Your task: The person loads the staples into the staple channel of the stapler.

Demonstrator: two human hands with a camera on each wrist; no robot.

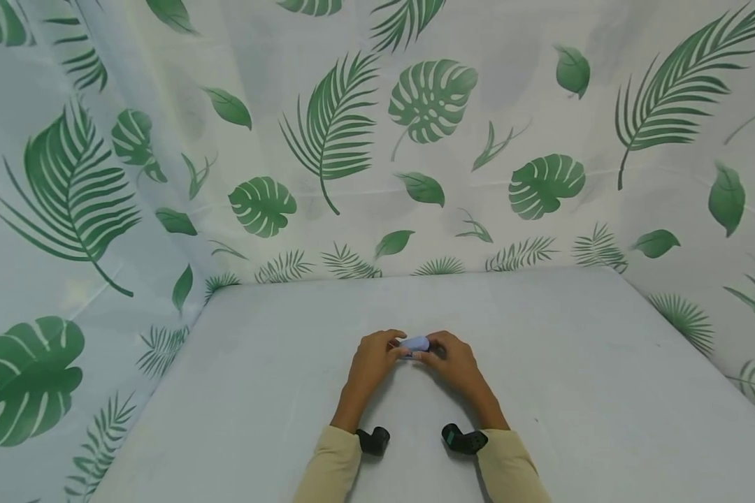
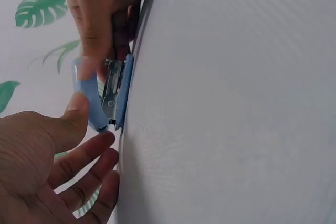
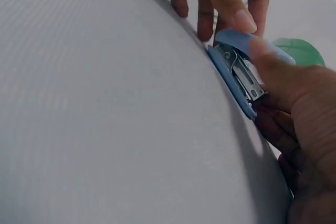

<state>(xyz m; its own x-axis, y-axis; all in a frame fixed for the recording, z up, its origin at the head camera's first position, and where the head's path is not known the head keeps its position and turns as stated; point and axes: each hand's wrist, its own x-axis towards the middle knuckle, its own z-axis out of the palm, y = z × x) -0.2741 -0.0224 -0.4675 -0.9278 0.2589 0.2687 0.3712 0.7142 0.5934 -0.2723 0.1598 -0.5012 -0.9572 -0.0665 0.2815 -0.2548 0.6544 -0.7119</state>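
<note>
A small light-blue stapler [image 1: 415,344] rests on the white table between both hands. Its blue top cover is tilted up from the metal magazine, as the right wrist view shows on the stapler [image 3: 239,72]. My left hand [image 1: 374,358] pinches the hinge end, thumb on the cover and fingers behind. From the other side my right hand [image 1: 456,360] holds the front end, its thumb pressed on the cover. In the left wrist view, the right hand's [image 2: 97,19] fingertips are partly hidden behind the stapler.
The white table [image 1: 277,391] stretches out on all sides of the hands. Leaf-printed cloth [image 1: 365,140] hangs along its back and sides. A black wrist device [image 1: 373,441] sits on the left forearm, another black device [image 1: 464,440] on the right.
</note>
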